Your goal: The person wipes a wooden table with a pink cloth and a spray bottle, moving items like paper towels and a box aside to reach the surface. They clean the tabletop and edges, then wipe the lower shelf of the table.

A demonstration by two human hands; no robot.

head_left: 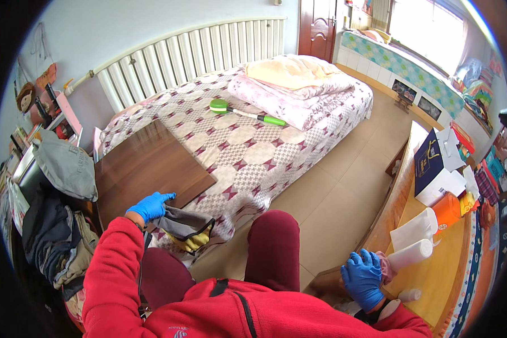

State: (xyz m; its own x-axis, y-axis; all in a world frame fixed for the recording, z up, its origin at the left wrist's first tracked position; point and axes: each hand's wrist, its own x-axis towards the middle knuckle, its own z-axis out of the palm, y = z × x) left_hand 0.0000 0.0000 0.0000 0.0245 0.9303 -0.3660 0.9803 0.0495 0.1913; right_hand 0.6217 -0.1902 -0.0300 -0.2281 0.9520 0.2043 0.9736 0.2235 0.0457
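Observation:
My left hand [151, 207], in a blue glove, grips a grey cloth with a yellow underside [187, 223]. The cloth hangs beside the near corner of a dark brown wooden board [152, 163], and one finger reaches out over the wood. On the right, my right hand [363, 280], also blue-gloved, has its fingers curled at the edge of a wooden desk [399, 217]. Its palm side is hidden, so what it grips does not show. A pink cloth [386, 267] bunches against that hand, with a white roll [411, 254] beyond it.
A patterned bed [248, 163] carries a folded quilt [276, 98] and a green-ended brush [248, 114]. Clothes [48, 236] and a grey bag [67, 166] pile up at left. An orange box [448, 209] and a dark blue bag [427, 160] stand on the desk.

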